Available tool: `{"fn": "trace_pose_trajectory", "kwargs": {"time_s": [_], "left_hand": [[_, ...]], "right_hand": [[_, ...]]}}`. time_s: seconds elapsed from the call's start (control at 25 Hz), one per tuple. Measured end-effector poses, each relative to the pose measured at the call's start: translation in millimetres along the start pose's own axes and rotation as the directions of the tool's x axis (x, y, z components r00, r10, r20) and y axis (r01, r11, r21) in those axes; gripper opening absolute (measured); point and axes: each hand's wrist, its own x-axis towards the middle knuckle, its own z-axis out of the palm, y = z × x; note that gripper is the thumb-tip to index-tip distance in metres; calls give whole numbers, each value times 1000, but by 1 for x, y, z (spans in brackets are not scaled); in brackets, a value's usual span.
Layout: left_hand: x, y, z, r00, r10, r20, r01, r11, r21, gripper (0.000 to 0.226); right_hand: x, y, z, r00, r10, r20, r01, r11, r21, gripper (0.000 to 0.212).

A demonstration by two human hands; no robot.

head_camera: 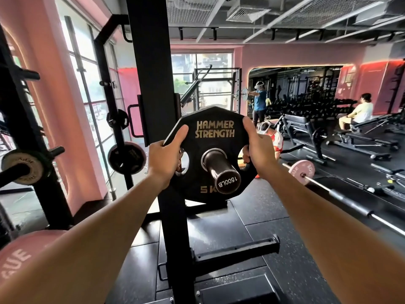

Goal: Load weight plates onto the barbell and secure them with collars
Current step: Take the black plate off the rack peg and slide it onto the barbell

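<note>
- Gripping from both sides, the black weight plate (213,137) is held on the barbell sleeve (221,170), whose end cap pokes out through the centre hole toward the camera.
- On the left hand (163,160), the thumb is laid flat along the plate's upper-left edge, while the fingers are curled behind the rim and through the left handle hole.
- On the right hand (258,148), the thumb is pressed over the upper-right edge, and the fingers are wrapped round the rim into the right handle hole.
- The plate is seen upright, face toward the camera, with gold lettering on top and a "5 K" mark partly hidden by the sleeve.
- Just behind the plate, the black rack post (153,69) is seen rising to the ceiling; how far along the sleeve the plate sits cannot be told.
- Lower right, a second barbell (341,195) with a pink plate (301,172) is laid on the dark floor (263,207).
- Far left, small plates (127,157) are stored on pegs beside the window.
- Further back, benches (300,126) are set out, with people among them.
</note>
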Motion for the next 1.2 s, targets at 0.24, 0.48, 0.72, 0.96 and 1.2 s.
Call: {"fn": "trace_pose_trajectory", "kwargs": {"time_s": [0.24, 0.48, 0.72, 0.96, 1.2], "left_hand": [[35, -26, 5, 1000, 23, -12, -24, 998, -51, 75], [93, -55, 12, 998, 12, -64, -13, 1000, -24, 80], [176, -90, 22, 996, 9, -86, -6, 999, 31, 80], [237, -117, 34, 993, -27, -115, 22, 999, -49, 76], [262, -137, 40, 987, -19, -160, -1, 993, -121, 73]], "right_hand": [[35, 9, 15, 999, -49, 22, 49, 999, -4, 75], [90, 26, 41, 997, -75, 11, 75, 997, -26, 80], [161, 54, 79, 999, -28, -22, 27, 999, -44, 87], [222, 69, 112, 1000, -18, -12, 17, 998, -62, 76], [268, 84, 122, 992, -82, 94, 85, 996, -24, 67]]}}
